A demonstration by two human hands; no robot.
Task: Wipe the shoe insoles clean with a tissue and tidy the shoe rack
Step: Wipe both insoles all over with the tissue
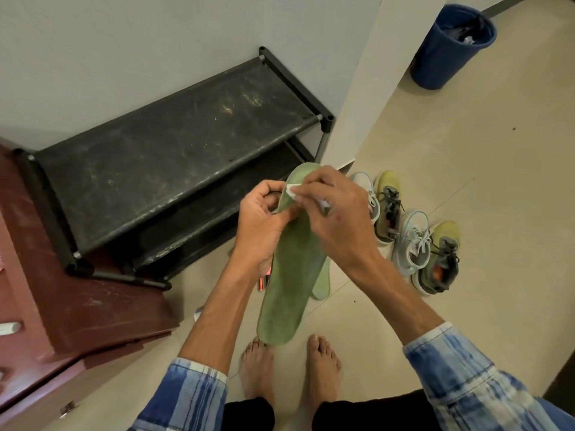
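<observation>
The dusty shoe rack (174, 150) sits at ten o'clock. At centre, the left hand (264, 225) grips the green insole (292, 275) by its edge near the toe. The right hand (333, 219) pinches a tissue (292, 191) against the insole's twelve o'clock end. The insole looks light and floppy (likely foam), so it probably needs support behind the rubbed spot. The shoes (417, 237) wait at three o'clock.

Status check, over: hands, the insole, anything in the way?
Left hand grips green insole near its upper end. Right hand pinches tissue against it. Second insole behind. Nothing blocking; shoes on floor, right.
</observation>
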